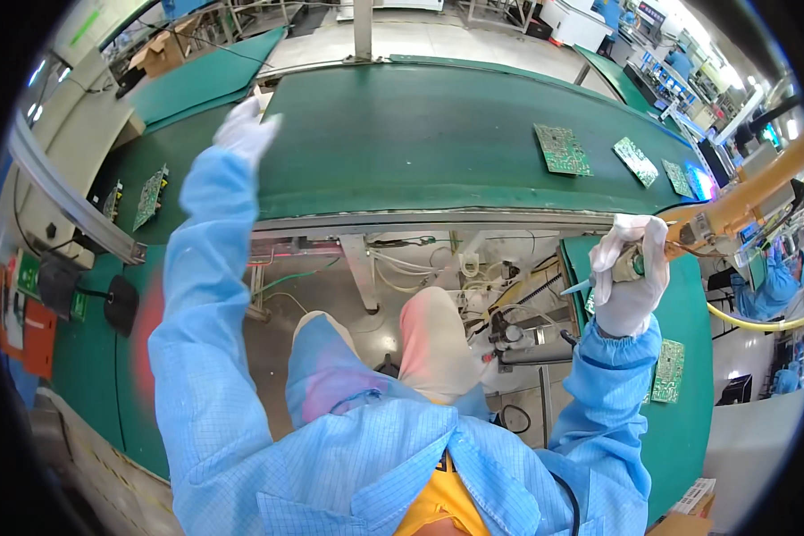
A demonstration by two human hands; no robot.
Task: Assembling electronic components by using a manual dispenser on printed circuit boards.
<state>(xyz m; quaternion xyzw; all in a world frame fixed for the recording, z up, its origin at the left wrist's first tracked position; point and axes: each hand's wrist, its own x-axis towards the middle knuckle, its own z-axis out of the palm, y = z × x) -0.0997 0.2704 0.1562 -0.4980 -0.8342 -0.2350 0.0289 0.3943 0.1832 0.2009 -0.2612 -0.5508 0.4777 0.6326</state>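
My left hand (247,134), in a white glove, reaches over the left part of the green conveyor belt (402,134), near a seam. Its thumb stands apart from the fingers, and nothing shows in it. At the right, before the belt's front rail, my gloved right hand (630,290) is closed around a tool with a pale blue tapered tip (577,288) pointing left. The glove hides much of the tool, so its exact kind is unclear. A green circuit board (590,302) lies partly hidden behind this hand.
Circuit boards (563,149) lie on the belt's right part; another board (150,198) stands tilted at the left. More boards (667,371) rest on the green right-hand table. A metal rail (438,220) edges the belt. An orange arm-like fixture (741,201) juts in from the right.
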